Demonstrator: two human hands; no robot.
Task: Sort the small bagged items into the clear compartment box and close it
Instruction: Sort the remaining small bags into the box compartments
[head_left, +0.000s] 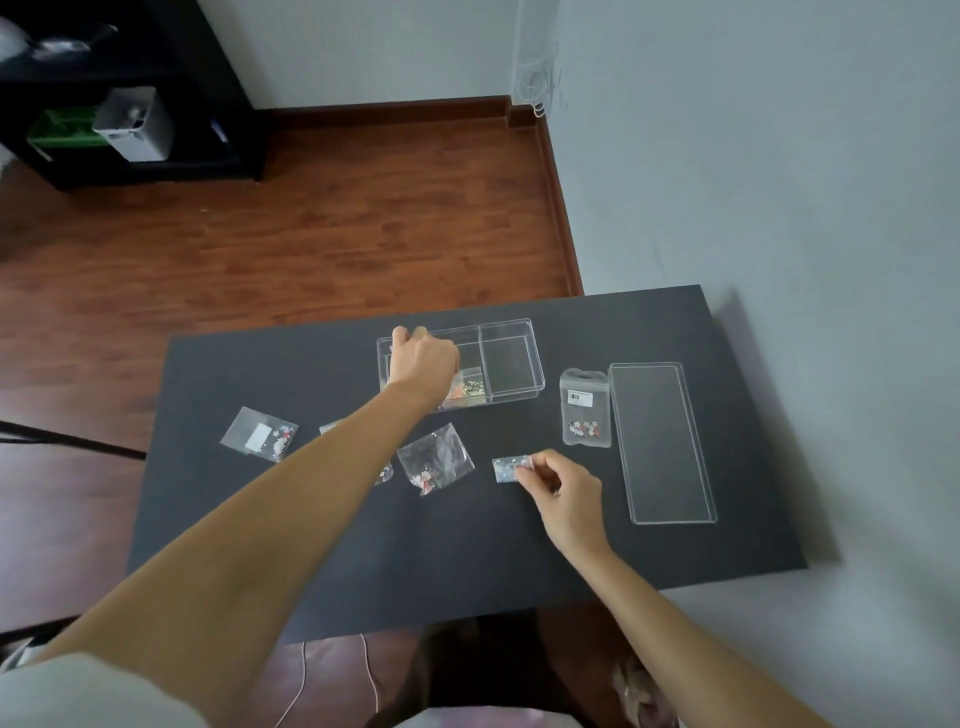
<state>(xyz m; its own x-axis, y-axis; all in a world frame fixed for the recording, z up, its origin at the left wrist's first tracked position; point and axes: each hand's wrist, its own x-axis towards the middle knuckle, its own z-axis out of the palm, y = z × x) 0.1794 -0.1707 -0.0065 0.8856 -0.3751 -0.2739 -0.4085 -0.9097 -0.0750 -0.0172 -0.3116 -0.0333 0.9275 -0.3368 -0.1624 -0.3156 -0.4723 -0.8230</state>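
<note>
The clear compartment box (511, 327) stands open at the back of the black table (363, 561). My left hand (422, 359) reaches into its left half, fingers curled at the far wall; whether it holds anything is hidden. A small bag of beads (470, 387) lies inside beside that hand. My right hand (563, 493) pinches a tiny bluish bag (508, 467) lying on the table. A crumpled clear bag (435, 462), a flat bag with a white label (260, 434) and a frosted zip pouch (585, 410) lie loose. My left forearm partly covers another bag (385, 474).
The box's clear lid (662, 441) lies flat at the right of the table, next to the pouch. A grey wall runs close along the right side. Wooden floor and a dark shelf unit (119, 104) lie beyond the table's far edge.
</note>
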